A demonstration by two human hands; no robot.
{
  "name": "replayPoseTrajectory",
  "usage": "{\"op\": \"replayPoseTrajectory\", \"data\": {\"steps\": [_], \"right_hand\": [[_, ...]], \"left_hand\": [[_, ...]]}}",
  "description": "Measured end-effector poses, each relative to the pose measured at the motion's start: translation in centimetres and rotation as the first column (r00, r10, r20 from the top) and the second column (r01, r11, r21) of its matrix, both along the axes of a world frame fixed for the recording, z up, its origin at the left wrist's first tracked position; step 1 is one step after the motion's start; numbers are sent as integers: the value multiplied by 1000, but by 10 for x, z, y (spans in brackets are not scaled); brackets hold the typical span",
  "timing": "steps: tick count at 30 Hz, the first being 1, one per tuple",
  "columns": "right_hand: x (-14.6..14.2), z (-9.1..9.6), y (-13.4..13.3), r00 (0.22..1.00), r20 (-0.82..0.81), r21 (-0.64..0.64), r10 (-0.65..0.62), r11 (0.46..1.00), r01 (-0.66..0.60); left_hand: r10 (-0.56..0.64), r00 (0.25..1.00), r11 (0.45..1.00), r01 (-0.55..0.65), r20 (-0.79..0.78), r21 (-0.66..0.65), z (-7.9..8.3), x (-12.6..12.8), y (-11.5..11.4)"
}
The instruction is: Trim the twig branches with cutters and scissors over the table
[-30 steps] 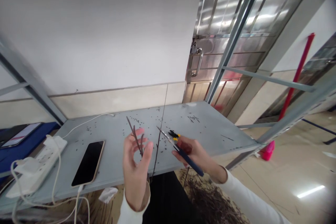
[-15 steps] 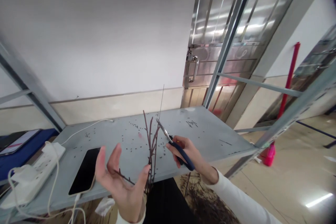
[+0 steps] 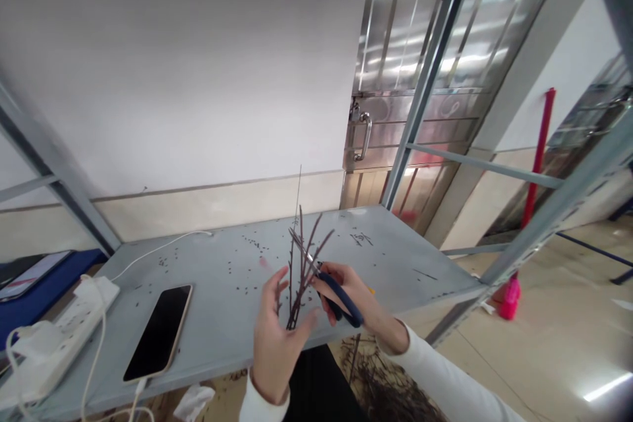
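My left hand (image 3: 279, 333) is curled around the lower part of a dark brown branched twig (image 3: 299, 287), its thumb slightly blurred and the stem's bottom hidden by the palm. The prongs of the twig stand upright and fan out above the hand. My right hand (image 3: 346, 287) grips scissors with dark blue handles (image 3: 343, 300). Their metal blades (image 3: 305, 252) point up and left, crossing among the prongs; whether they touch one is unclear. Small dark clippings (image 3: 254, 242) are scattered over the grey tabletop (image 3: 217, 316).
A phone (image 3: 159, 330) lies on the left, plugged into a cable. Beside it are a white power strip (image 3: 74, 336) and a blue folder (image 3: 91, 260). Metal frame posts (image 3: 420, 92) rise at both sides. A heap of twigs (image 3: 390, 389) lies below the table edge.
My left hand has moved right and closed around the twig from a spread pose. The twig has turned, its prongs now leaning further right. The scissors stay in my right hand.
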State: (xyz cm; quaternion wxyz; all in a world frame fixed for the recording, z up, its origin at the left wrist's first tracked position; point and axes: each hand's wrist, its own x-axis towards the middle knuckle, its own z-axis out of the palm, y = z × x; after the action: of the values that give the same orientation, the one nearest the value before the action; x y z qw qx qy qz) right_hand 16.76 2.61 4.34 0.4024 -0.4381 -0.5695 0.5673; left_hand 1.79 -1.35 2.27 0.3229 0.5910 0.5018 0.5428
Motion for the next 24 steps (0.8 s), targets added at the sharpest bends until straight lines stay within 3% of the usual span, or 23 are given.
{"op": "replayPoseTrajectory", "data": {"steps": [3,8,11,16,24], "right_hand": [[-1,3,-1,1000,8,-1,-17,1000,17],[0,6,-2,999,22,37,-36,999,35],[3,6,-4,999,10,70,-31,997,30],[17,6,-12,999,-12,78,38,996,-37],[38,6,-23,982,-13,162,188,969,-184]], "left_hand": [[74,997,996,-74,-23,-38,-5,11,3],[177,976,984,-175,125,-27,-16,16,14],[116,969,993,-109,220,-43,-16,13,20],[-30,923,995,65,385,-80,0,0,23],[-152,874,968,225,462,-107,20,-11,17]]}}
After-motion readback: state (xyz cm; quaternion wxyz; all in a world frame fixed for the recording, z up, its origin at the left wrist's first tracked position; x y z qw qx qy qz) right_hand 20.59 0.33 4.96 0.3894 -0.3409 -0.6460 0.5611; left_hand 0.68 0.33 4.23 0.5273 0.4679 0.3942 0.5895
